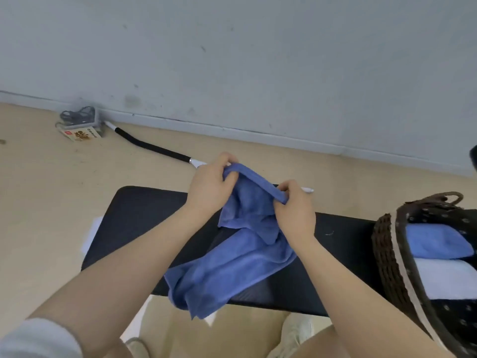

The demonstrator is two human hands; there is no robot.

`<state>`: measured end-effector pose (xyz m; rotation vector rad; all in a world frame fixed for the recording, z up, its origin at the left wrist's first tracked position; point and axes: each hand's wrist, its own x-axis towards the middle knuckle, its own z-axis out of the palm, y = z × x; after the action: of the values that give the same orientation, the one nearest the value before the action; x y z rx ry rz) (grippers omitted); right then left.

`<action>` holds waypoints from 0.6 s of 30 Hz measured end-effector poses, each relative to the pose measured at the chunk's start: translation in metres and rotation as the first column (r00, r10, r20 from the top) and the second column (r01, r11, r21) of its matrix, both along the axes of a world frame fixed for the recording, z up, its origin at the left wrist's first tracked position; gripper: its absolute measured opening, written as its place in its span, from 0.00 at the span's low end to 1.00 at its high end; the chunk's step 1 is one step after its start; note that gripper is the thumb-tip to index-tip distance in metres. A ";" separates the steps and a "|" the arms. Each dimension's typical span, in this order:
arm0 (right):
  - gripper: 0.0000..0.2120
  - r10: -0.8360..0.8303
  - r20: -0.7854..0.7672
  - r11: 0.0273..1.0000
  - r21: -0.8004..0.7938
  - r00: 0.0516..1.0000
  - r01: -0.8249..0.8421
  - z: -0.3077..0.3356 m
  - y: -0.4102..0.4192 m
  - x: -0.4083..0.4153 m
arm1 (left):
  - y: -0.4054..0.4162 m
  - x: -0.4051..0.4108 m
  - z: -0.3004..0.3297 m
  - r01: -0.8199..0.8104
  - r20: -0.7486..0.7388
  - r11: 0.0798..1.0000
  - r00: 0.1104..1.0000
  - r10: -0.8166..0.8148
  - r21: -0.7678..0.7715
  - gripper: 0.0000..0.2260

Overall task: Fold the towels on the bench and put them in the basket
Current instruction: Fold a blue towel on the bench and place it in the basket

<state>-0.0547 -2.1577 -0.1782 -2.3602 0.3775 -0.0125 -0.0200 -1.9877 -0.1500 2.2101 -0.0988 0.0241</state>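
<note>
I see my left hand (pixel 206 188) and right hand (pixel 295 211) each pinching the top edge of a blue towel (pixel 232 264), held above the black bench (pixel 139 218); its lower part drapes over the near edge. The basket (pixel 387 254) on the right holds folded towels (pixel 438 244).

Tabletop (pixel 144 218) left half bare, open approach from left and front. Middle taken by blue towel (pixel 232 270), draped over the front edge. Right end blocked by wicker basket (pixel 387 254), tall rim, folded towels (pixel 436 244) inside, entry from above only. Narrow bare strip between towel and basket. Pole (pixel 152 148) on the floor behind, beside the far edge.
</note>
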 end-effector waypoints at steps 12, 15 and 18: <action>0.11 -0.115 0.180 0.991 -0.049 0.977 0.125 -0.058 -0.029 -0.051 | 0.034 -0.067 -0.056 -0.464 -0.306 0.582 0.884 0.354 -0.668 0.10; 0.11 -0.134 0.254 0.978 -0.120 0.958 0.168 -0.032 -0.039 -0.065 | 0.039 -0.083 -0.032 -0.466 -0.358 0.378 0.876 0.322 -0.800 0.10; 0.12 -0.159 0.313 0.974 -0.104 0.936 0.201 -0.009 -0.052 -0.079 | 0.030 -0.109 -0.011 -0.422 -0.368 0.190 0.892 0.262 -0.887 0.10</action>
<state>-0.1334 -2.2100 -0.1874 -2.3971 0.4517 -0.4972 -0.1289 -1.9576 -0.1612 0.8943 0.4248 0.1482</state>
